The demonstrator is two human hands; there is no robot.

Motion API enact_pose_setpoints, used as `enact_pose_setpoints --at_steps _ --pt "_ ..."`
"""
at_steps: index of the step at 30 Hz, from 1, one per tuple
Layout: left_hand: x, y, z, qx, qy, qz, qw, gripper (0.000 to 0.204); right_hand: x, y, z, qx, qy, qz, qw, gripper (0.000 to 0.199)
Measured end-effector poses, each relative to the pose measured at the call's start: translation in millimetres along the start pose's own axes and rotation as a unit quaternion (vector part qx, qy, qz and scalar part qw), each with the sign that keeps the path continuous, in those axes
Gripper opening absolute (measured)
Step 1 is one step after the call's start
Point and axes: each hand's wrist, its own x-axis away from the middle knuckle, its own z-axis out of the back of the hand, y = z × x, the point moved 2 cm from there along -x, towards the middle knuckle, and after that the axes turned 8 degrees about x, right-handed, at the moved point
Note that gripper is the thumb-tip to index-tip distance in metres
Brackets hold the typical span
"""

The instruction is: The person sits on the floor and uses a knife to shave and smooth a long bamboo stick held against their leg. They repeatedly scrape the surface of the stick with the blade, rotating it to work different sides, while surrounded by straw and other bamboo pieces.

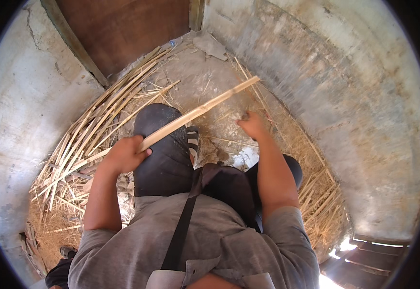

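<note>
Slat (201, 111) over left knee (153, 115), strip pile (105, 111) further left.

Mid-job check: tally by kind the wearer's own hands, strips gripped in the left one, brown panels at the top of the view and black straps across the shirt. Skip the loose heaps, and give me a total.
Wearer's hands: 2, left hand and right hand
Pale strip: 1
Brown panel: 1
Black strap: 1
Total: 5

This looks like a makeshift workshop corner, with piled split strips (101, 115) and shavings (323, 219) between stained walls (349, 91)
</note>
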Motion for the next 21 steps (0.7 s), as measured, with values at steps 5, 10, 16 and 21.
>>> enact_pose_setpoints --at_steps 5,10,16,21 --pt "-5.1 -2.2 0.6 0.015 -0.02 -0.005 1.0 0.035 1.8 10.5 8.2 0.004 0.036 -0.054 0.998 0.061" --pt "-1.8 -2.1 2.8 -0.001 -0.01 -0.012 1.0 0.035 42.7 -87.7 -16.4 0.079 -0.051 0.177 0.98 0.044" --pt "-2.4 -5.6 1.6 0.014 -0.018 0.005 1.0 0.035 20.8 -47.2 -10.0 0.059 -0.022 0.145 0.987 0.043" --pt "-4.5 0.2 4.1 0.009 -0.024 0.0 1.0 0.036 1.1 17.9 9.5 -0.183 -0.096 -0.15 0.967 0.06"
